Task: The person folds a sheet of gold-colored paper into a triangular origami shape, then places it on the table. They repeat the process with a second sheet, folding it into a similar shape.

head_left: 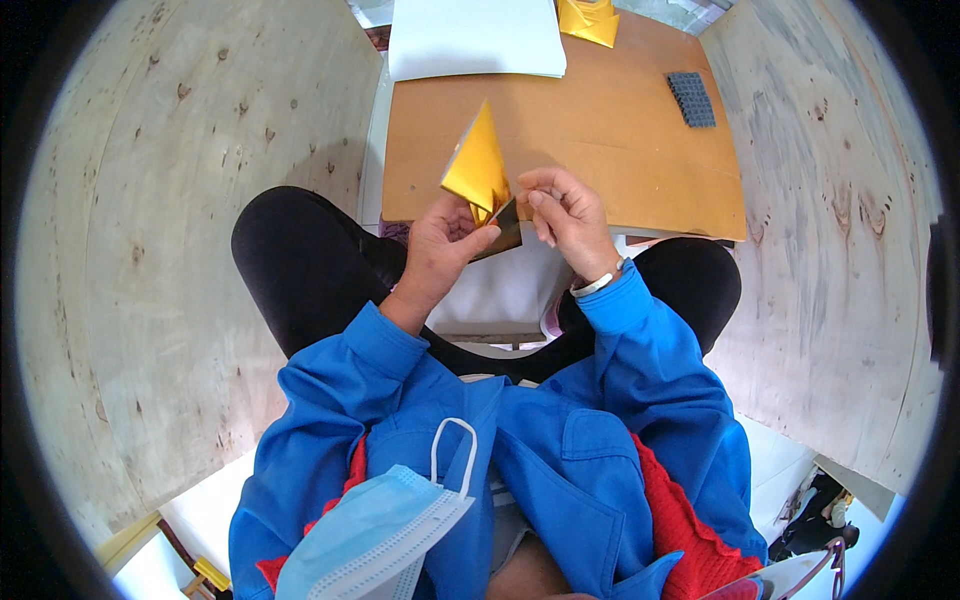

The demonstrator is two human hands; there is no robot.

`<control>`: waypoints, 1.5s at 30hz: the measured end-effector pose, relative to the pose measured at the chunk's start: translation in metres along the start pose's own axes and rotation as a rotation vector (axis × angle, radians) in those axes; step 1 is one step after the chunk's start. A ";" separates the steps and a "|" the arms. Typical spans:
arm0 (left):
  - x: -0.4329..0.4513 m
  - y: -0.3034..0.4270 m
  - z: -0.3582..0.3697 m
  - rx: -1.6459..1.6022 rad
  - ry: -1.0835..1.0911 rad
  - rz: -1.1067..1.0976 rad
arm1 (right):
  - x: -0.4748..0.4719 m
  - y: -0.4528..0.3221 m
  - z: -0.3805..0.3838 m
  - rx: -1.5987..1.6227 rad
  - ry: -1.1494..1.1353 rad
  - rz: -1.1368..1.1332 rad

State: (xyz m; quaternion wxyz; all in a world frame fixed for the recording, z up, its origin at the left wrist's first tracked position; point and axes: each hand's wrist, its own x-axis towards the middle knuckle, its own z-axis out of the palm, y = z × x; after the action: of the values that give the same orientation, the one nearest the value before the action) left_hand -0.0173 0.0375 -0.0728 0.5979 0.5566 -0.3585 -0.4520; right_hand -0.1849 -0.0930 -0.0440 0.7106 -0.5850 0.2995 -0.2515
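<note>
A folded piece of shiny gold paper (484,161) is held up in front of the near edge of a brown table. My left hand (448,246) grips its lower part, the thumb pressing on the fold. A dark, reflective flap of the same piece points down to the right. My right hand (568,217) is just right of that flap, fingers curled and thumb near the index finger; whether it touches the paper or pinches an edge cannot be made out. Another folded gold paper piece (589,22) lies at the table's far edge.
The brown tabletop (637,172) bears a stack of white paper (476,37) at the back left and a dark grey textured pad (691,99) at the right. Wooden panels stand on the left (225,187) and right (817,187). A blue face mask (367,525) hangs below my view.
</note>
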 end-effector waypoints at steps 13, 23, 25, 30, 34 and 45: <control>-0.005 0.001 0.006 0.231 -0.056 0.044 | 0.001 0.002 -0.002 -0.309 -0.073 -0.050; 0.003 -0.004 -0.001 0.207 0.075 0.129 | -0.003 -0.002 -0.006 -0.012 -0.068 -0.065; 0.007 0.003 -0.001 0.241 0.095 0.133 | -0.005 -0.002 0.000 0.016 -0.132 -0.246; 0.026 0.043 -0.008 0.609 0.107 0.562 | -0.009 -0.008 -0.001 -0.238 -0.144 -0.399; 0.052 0.071 -0.012 0.846 -0.030 0.947 | -0.006 -0.007 0.000 -0.409 0.021 -0.655; 0.110 0.036 -0.014 0.897 -0.161 1.110 | 0.005 0.012 -0.013 -1.048 0.122 -0.826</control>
State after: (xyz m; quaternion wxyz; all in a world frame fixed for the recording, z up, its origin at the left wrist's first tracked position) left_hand 0.0373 -0.0617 -0.0468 0.4249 0.4493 -0.7827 0.0701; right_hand -0.1906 -0.1035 -0.0580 0.1597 -0.9040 0.1733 -0.3567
